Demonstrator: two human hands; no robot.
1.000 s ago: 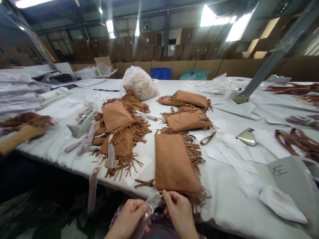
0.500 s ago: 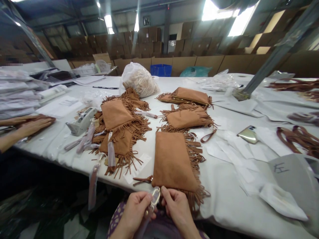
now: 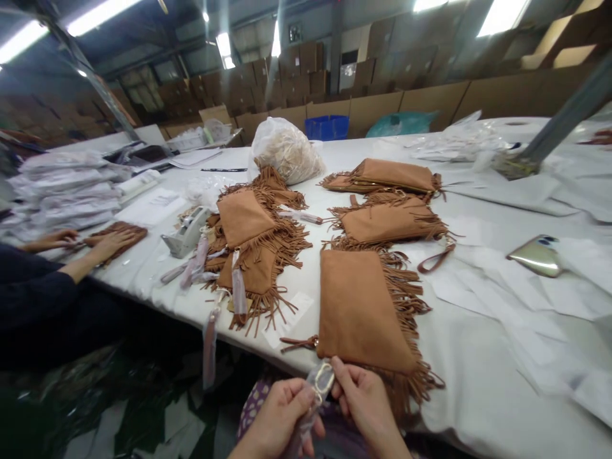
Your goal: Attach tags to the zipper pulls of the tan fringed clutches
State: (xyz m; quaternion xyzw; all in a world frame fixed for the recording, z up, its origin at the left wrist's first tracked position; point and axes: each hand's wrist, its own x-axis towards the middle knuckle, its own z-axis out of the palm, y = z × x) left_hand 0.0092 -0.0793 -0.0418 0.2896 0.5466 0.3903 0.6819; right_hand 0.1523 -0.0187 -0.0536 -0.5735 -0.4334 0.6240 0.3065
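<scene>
A tan fringed suede pouch (image 3: pixel 361 306) lies flat at the table's front edge, fringe to the right. My left hand (image 3: pixel 284 414) grips a plastic-wrapped wrist strap (image 3: pixel 306 424), its gold clasp (image 3: pixel 324 378) sticking up beyond the fingers. Closed in a pinch, my right hand (image 3: pixel 368 398) is at the pouch's lower left corner, beside the clasp; its fingertips partly hide what they hold. A short leather zipper pull (image 3: pixel 300 344) hangs off the pouch's left side.
More fringed pouches (image 3: pixel 248 220) with wrapped straps are heaped on the left, beside a tape dispenser (image 3: pixel 186 234). Other pouches (image 3: pixel 389 220) lie behind mine. A phone (image 3: pixel 535 256) and papers are at right. A co-worker's hand (image 3: pixel 115 245) rests on a brown piece at far left.
The view has swung left, so everything sits further right. Both my hands keep nearly the same pose at the clasp. More of the co-worker's arms now shows.
</scene>
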